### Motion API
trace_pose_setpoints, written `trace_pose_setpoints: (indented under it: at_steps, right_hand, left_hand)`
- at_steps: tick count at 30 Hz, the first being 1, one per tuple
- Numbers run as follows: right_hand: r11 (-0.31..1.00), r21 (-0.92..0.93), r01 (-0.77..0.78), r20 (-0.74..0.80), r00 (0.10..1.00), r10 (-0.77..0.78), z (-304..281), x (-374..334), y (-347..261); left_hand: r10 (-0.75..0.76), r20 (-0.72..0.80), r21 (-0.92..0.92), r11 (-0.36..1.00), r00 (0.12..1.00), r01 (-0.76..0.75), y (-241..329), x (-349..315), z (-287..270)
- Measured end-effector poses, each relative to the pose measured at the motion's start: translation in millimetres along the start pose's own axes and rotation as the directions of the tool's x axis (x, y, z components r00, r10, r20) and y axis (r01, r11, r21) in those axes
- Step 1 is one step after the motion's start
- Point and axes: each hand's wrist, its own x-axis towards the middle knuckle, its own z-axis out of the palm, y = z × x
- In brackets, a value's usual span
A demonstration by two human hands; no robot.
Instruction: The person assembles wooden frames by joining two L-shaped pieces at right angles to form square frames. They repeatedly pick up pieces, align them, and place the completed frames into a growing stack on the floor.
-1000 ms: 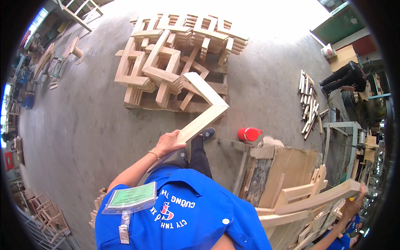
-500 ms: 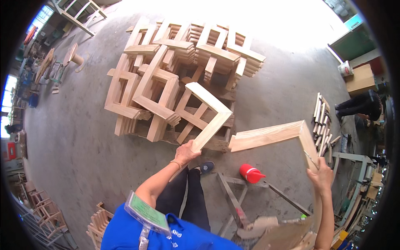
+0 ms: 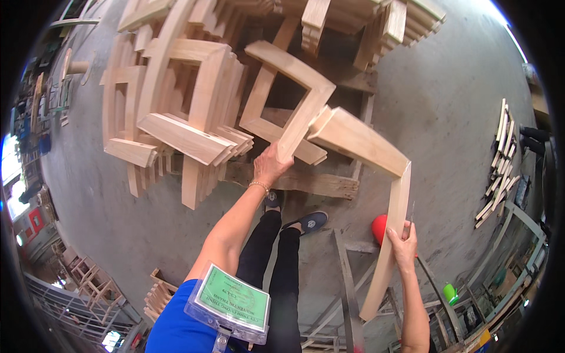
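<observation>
My left hand [image 3: 272,167] is closed round the lower end of an L-shaped wooden frame piece [image 3: 321,97], which lies over the near edge of a stack of similar frames [image 3: 206,88]. In my right hand [image 3: 404,243] is a second angled wooden piece [image 3: 368,141], gripped by its lower leg. That piece's upper leg reaches left, its end close to the left piece's corner; whether they touch I cannot tell. Something thin sticks up beside my right fingers, too small to name.
The stacked frames stand on a wooden pallet [image 3: 318,181] ahead. A metal stand [image 3: 347,282] and a red object [image 3: 379,228] are beyond the right piece. A pile of wooden sticks [image 3: 499,165] lies on the floor at right, near a person's dark-clothed legs [image 3: 534,141].
My view has come closer to the stack. The right hand has moved left and inward with its piece, bringing the piece's end near the left one. Both hands keep their hold.
</observation>
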Motion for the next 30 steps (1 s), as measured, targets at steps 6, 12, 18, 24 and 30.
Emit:
trace_pose_setpoints:
  at_steps: [6, 12, 18, 24, 30]
  right_hand:
    - [0.960, 0.254, 0.114, -0.120, 0.989, -0.086, 61, 27, 32]
    - [0.913, 0.397, 0.092, -0.234, 0.972, 0.004, 82, 37, 45]
    - [0.856, 0.516, 0.008, -0.309, 0.934, 0.177, 84, 37, 63]
    - [0.882, 0.468, 0.050, -0.383, 0.911, 0.151, 99, 37, 69]
    - [0.927, 0.355, 0.124, -0.365, 0.931, 0.016, 125, 45, 53]
  left_hand:
    - [-0.139, 0.048, -0.022, 0.990, 0.989, 0.141, -17, 25, 41]
    - [-0.015, -0.279, 0.087, 0.995, 0.960, 0.040, -39, 1, 63]
    - [-0.359, 0.114, 0.027, 0.933, 0.926, 0.359, -60, -10, 62]
    - [-0.294, 0.083, 0.016, 0.956, 0.952, 0.294, -69, -8, 51]
    - [-0.042, -0.155, 0.024, 0.999, 0.987, 0.047, -30, -31, 33]
